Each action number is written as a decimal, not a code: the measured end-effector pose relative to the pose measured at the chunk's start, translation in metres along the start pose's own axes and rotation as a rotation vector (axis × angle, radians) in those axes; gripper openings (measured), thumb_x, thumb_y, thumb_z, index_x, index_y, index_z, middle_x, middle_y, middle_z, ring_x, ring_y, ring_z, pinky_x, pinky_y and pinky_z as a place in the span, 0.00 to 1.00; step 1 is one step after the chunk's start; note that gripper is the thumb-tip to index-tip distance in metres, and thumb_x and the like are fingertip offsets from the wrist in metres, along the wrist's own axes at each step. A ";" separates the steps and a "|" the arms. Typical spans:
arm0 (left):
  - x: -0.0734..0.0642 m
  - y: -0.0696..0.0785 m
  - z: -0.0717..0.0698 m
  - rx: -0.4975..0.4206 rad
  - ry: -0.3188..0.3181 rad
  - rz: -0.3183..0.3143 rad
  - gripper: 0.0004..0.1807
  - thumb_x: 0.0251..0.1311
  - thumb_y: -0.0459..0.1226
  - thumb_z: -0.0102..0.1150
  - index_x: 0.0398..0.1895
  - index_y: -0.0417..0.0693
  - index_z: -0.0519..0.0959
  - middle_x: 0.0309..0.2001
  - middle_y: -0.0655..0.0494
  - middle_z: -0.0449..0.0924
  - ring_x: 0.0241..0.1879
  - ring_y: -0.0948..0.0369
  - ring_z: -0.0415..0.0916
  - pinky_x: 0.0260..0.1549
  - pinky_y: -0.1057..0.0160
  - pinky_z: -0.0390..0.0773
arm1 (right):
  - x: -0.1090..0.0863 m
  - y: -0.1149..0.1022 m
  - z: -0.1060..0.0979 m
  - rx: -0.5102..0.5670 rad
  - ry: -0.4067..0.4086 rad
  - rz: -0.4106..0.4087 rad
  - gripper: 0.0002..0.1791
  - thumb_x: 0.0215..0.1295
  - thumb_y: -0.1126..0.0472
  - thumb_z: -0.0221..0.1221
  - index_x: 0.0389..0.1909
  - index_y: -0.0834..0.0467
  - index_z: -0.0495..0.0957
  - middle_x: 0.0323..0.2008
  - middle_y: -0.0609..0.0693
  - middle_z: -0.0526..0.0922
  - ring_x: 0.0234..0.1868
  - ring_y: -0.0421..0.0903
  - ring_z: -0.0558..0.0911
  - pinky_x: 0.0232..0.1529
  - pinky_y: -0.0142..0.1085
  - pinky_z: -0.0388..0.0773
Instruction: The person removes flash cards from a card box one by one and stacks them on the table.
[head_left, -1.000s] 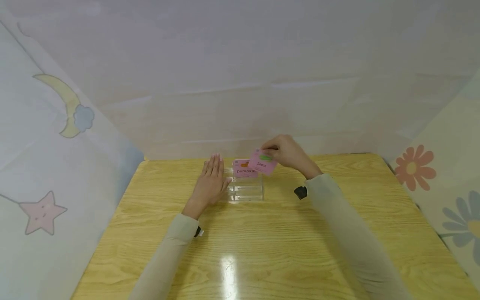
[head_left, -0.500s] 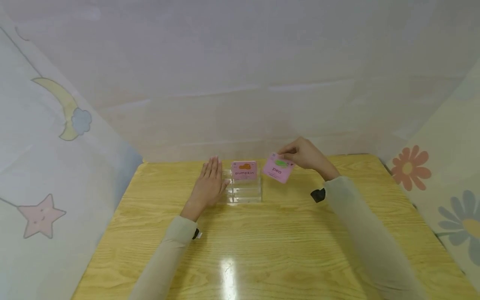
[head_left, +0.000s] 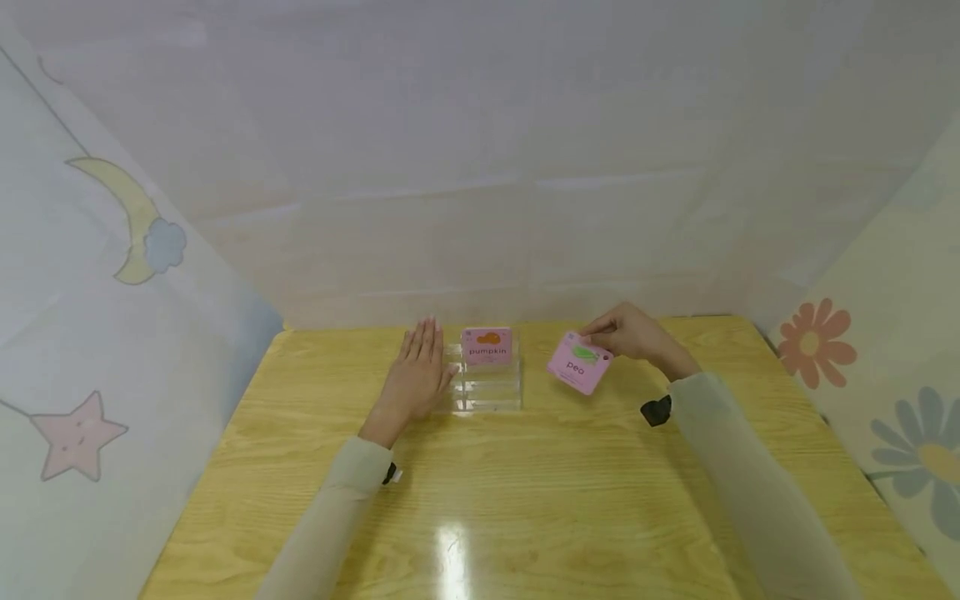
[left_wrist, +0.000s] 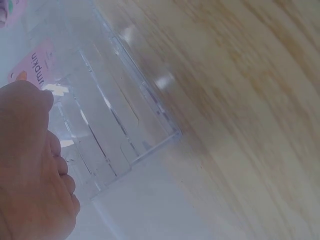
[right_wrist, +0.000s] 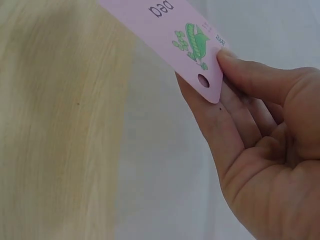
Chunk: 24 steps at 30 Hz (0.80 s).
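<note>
A pink flash card (head_left: 581,363) reading "pea" is pinched by its upper corner between the thumb and fingers of my right hand (head_left: 637,337). The right wrist view shows the pea pod drawing and a punched hole on this card (right_wrist: 192,47). To its left stands a clear tiered acrylic rack (head_left: 492,392), with a pink "pumpkin" card (head_left: 487,347) upright in its back tier. My left hand (head_left: 414,375) lies with straight fingers against the rack's left side. In the left wrist view, the hand covers part of the rack (left_wrist: 115,100).
The wooden table (head_left: 450,483) ends at a pale wall sheet (head_left: 420,167) behind the rack. Printed side sheets with a moon (head_left: 123,200), a star (head_left: 81,435) and flowers (head_left: 817,343) stand to the left and right.
My right hand has carried the pea card from in front of the pumpkin card's edge to the right and a little nearer. The left hand has stayed at the rack.
</note>
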<state>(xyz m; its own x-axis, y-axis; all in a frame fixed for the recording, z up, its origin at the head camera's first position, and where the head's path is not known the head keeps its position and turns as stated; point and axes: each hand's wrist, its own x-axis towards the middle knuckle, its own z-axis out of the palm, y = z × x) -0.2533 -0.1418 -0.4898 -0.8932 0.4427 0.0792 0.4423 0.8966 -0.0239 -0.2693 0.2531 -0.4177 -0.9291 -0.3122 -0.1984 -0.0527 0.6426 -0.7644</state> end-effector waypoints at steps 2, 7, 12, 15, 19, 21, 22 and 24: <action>-0.001 0.000 0.000 0.005 0.009 0.003 0.42 0.84 0.52 0.38 0.84 0.31 0.42 0.85 0.35 0.33 0.86 0.43 0.31 0.86 0.44 0.40 | 0.000 0.004 0.002 0.002 -0.011 0.010 0.17 0.76 0.62 0.60 0.58 0.66 0.85 0.57 0.68 0.87 0.43 0.47 0.91 0.42 0.39 0.90; -0.003 -0.001 -0.001 0.018 0.025 0.012 0.41 0.84 0.51 0.39 0.84 0.30 0.45 0.85 0.33 0.39 0.86 0.43 0.33 0.86 0.44 0.42 | 0.000 0.014 0.005 -0.016 -0.054 0.029 0.17 0.76 0.64 0.60 0.59 0.67 0.84 0.59 0.68 0.85 0.42 0.44 0.89 0.41 0.36 0.89; -0.003 -0.003 -0.001 0.027 0.032 0.020 0.42 0.84 0.52 0.37 0.84 0.30 0.43 0.86 0.33 0.37 0.87 0.42 0.33 0.86 0.43 0.43 | 0.002 0.022 0.009 0.010 -0.106 0.025 0.17 0.75 0.65 0.60 0.59 0.67 0.84 0.62 0.69 0.83 0.42 0.44 0.88 0.40 0.34 0.87; -0.004 -0.004 -0.001 0.024 0.022 0.016 0.42 0.85 0.52 0.35 0.84 0.31 0.39 0.86 0.34 0.35 0.87 0.43 0.31 0.86 0.44 0.41 | 0.002 0.025 0.012 0.031 -0.125 0.024 0.17 0.75 0.64 0.61 0.59 0.66 0.84 0.63 0.69 0.82 0.42 0.45 0.89 0.40 0.35 0.88; -0.003 -0.004 -0.001 0.019 0.007 0.012 0.42 0.85 0.53 0.35 0.84 0.32 0.37 0.86 0.34 0.35 0.87 0.43 0.30 0.86 0.44 0.39 | 0.002 0.032 0.015 0.048 -0.142 0.022 0.17 0.74 0.64 0.61 0.59 0.67 0.84 0.63 0.69 0.83 0.42 0.46 0.89 0.40 0.37 0.89; -0.003 -0.004 -0.001 0.027 0.010 0.014 0.42 0.85 0.53 0.35 0.84 0.32 0.38 0.86 0.33 0.36 0.87 0.42 0.32 0.86 0.44 0.41 | 0.002 0.036 0.017 0.061 -0.148 0.033 0.18 0.75 0.64 0.62 0.60 0.67 0.84 0.62 0.69 0.83 0.43 0.47 0.90 0.41 0.37 0.89; -0.002 -0.004 -0.001 0.028 0.013 0.013 0.42 0.85 0.52 0.36 0.84 0.31 0.38 0.86 0.33 0.36 0.87 0.41 0.34 0.86 0.44 0.41 | 0.002 0.038 0.018 0.067 -0.154 0.036 0.18 0.75 0.63 0.61 0.60 0.68 0.83 0.61 0.69 0.84 0.43 0.47 0.90 0.41 0.38 0.89; -0.002 -0.004 -0.002 0.034 0.020 0.015 0.42 0.84 0.52 0.36 0.84 0.30 0.41 0.85 0.32 0.38 0.86 0.40 0.36 0.86 0.43 0.43 | 0.002 0.040 0.020 0.075 -0.163 0.038 0.19 0.75 0.63 0.61 0.61 0.68 0.83 0.61 0.69 0.84 0.44 0.47 0.90 0.41 0.38 0.89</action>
<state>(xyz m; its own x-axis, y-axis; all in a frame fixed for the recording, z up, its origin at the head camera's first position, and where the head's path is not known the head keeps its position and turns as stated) -0.2534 -0.1465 -0.4883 -0.8842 0.4565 0.0988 0.4526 0.8897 -0.0595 -0.2662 0.2643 -0.4608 -0.8577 -0.4019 -0.3207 0.0146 0.6044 -0.7965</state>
